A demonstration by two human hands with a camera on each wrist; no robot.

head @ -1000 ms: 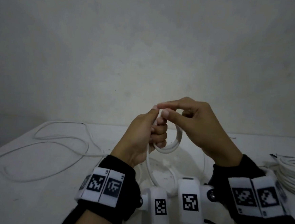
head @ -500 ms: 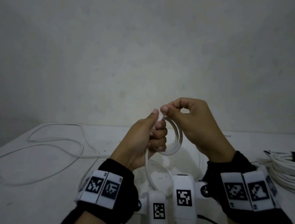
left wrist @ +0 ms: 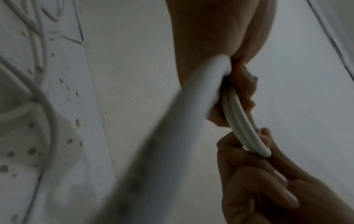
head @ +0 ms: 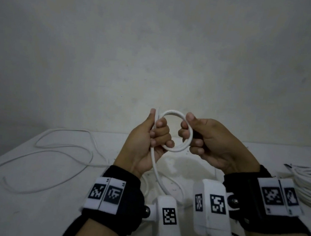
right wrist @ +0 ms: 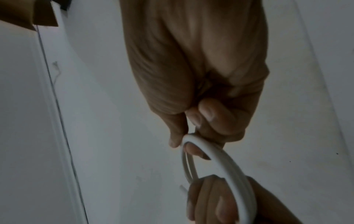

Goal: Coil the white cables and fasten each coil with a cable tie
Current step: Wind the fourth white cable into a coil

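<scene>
A small double loop of white cable [head: 173, 113] is held up in the air between both hands, above the white table [head: 32, 210]. My left hand [head: 154, 134] grips the loop's left side, fingers curled through it, and the cable's short end sticks up beside the thumb. My right hand [head: 188, 133] grips the right side, thumb on top. The cable's long tail [head: 156, 172] drops from the left palm to the table and trails off left in loose curves [head: 65, 148]. The left wrist view shows the two strands [left wrist: 243, 127] side by side; the right wrist view shows the same loop [right wrist: 226, 163].
A finished bundle of white cable [head: 309, 186] with a dark tie lies at the table's right edge. The wall stands close behind the table. Thin dark wires run under my wrists at the near edge.
My right hand has slid from the top of the loop to its right side. The loop has turned to face me and looks wider. Both hands stay raised above the table.
</scene>
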